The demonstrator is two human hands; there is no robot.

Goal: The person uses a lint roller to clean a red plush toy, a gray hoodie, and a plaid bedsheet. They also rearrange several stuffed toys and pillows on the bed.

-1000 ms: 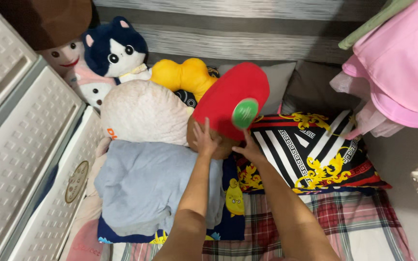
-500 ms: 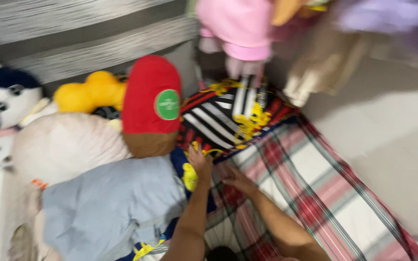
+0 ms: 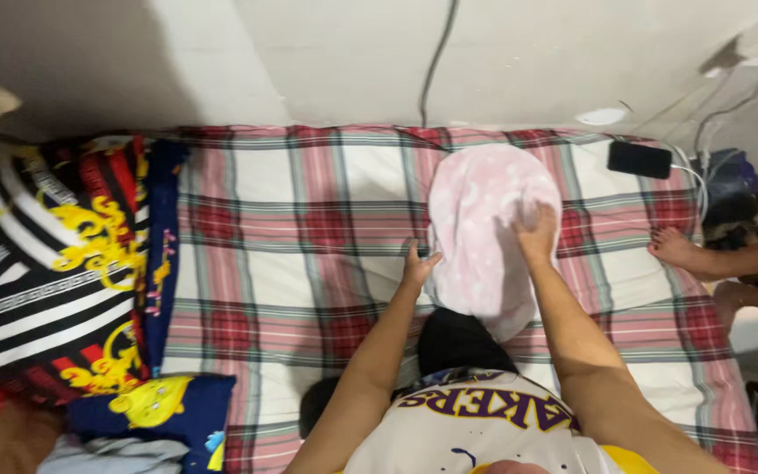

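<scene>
- Left hand [image 3: 416, 263]: fingers spread flat at the pink blanket's [image 3: 484, 219] edge.
- Right hand [image 3: 537, 233]: fingers pressed down on it, tips partly sunk in the fabric.
- Blanket's near end hidden behind the person's body.

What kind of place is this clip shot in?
Most likely a bedroom: a bed under a plaid sheet set against a wall, patterned pillows piled at one end, and a phone charging at the edge. Both hands press on a pink pillow.
</scene>
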